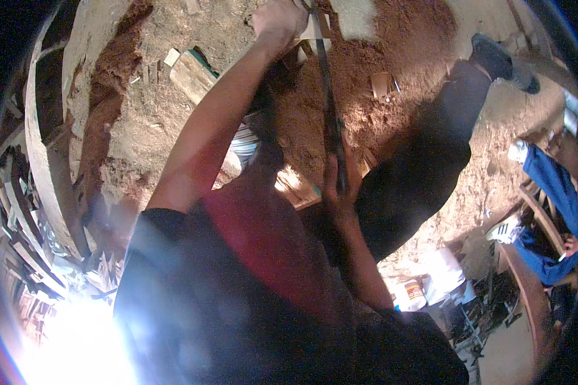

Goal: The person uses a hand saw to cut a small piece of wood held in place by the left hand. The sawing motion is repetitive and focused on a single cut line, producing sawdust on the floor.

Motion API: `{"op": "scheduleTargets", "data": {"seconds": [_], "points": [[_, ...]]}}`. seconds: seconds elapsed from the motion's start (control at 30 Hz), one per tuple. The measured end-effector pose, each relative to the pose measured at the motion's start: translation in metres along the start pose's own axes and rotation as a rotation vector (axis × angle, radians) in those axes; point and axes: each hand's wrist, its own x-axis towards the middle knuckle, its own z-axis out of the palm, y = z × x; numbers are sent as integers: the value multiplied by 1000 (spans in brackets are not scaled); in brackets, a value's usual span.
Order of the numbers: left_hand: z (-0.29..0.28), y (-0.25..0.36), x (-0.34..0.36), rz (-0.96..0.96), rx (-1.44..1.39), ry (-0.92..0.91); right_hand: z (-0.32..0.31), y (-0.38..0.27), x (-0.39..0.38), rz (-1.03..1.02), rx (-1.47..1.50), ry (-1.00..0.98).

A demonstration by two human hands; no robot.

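Observation:
A long, narrow dark tool (327,90) runs from the top of the view down between my forearms. My left hand (280,22) is closed at its upper end, beside a small pale wood piece (321,27). Lower down, my right hand (340,183) wraps round the same tool; part of its grip is in shadow. A light board with a green edge (192,77) lies left of the tool on sawdust-covered ground (148,102). A striped object (244,142), partly hidden by my body, shows behind my left forearm.
My outstretched leg and dark shoe (494,61) cross the upper right. Another person in blue trousers (549,183) sits at the right, one hand (571,247) visible. White containers (443,269) and clutter lie at lower right, stacked timber offcuts (26,212) along the left.

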Motion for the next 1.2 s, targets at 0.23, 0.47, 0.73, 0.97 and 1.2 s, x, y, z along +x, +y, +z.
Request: {"op": "scheduleTargets", "data": {"seconds": [0.23, 0.47, 0.73, 0.97, 1.2], "points": [[4, 7, 6, -112, -166, -14, 14, -26, 89, 82, 36, 11], [3, -3, 6, 76, 77, 57, 10, -8, 8, 33, 14, 38], [-24, 15, 5, -82, -102, -97, 3, -13, 20, 29, -57, 15], [-8, 3, 18, 94, 174, -114, 1, -7, 9, -21, -92, -4], [-24, 23, 3, -132, -132, 16, -21, 18, 36, -157, -106, 124]]}}
